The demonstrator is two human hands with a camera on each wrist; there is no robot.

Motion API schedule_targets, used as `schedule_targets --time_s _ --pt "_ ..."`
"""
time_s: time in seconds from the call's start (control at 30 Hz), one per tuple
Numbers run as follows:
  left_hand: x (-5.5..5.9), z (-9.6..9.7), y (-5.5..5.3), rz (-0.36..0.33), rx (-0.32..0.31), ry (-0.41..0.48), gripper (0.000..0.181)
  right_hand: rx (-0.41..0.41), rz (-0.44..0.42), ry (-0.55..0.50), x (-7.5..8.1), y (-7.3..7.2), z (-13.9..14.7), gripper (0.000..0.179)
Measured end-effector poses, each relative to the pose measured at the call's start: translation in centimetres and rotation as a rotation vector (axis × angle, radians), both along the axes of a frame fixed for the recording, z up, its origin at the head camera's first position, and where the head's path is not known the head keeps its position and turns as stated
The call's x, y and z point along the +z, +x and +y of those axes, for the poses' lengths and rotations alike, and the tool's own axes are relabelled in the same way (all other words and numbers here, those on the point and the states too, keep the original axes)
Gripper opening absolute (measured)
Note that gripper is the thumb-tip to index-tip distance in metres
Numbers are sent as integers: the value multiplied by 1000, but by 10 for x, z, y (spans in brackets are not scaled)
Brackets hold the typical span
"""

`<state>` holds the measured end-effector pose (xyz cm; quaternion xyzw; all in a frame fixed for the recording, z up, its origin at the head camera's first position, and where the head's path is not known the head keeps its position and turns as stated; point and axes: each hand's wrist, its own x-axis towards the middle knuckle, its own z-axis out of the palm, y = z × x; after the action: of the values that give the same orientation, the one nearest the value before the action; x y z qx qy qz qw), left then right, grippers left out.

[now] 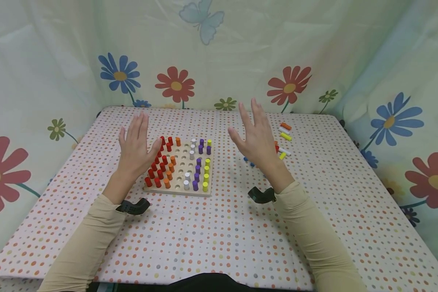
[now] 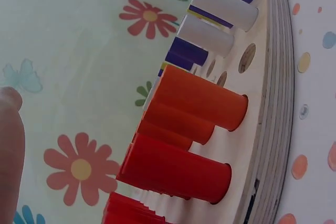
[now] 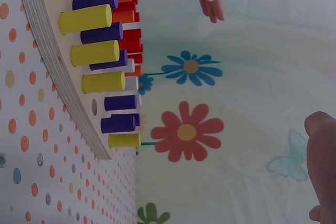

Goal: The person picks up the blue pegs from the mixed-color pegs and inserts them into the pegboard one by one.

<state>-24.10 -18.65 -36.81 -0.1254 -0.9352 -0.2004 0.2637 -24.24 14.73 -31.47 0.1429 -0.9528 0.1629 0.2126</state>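
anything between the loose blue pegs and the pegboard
Nothing visible: in the head view only spotted tablecloth shows between the loose blue pegs and the pegboard. The raised right hand may hide further loose pegs.

Sleeves (image 1: 314,229): beige, long (lightly creased) | wrist mounts (image 1: 261,196): black, curved

From my station I read the board (image 1: 190,192) as pale wood, its pegs (image 1: 157,182) red, orange, white, purple and yellow. My feed shows a white cloth (image 1: 219,247) dotted orange and grey, a pale green curtain (image 1: 237,48) with red and blue flowers (image 1: 175,84), and beige sleeves (image 1: 308,227).
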Motion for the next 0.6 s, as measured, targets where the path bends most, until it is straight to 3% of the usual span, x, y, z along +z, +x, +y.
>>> schedule_targets --time_s 0.3,0.6 --pt "-11 -11 -1 -193 -55 -1 82 -9 -15 19 -5 -1 0 74" --pt "-19 -29 -3 -562 -277 105 81 -42 -36 28 -4 -1 6 73"
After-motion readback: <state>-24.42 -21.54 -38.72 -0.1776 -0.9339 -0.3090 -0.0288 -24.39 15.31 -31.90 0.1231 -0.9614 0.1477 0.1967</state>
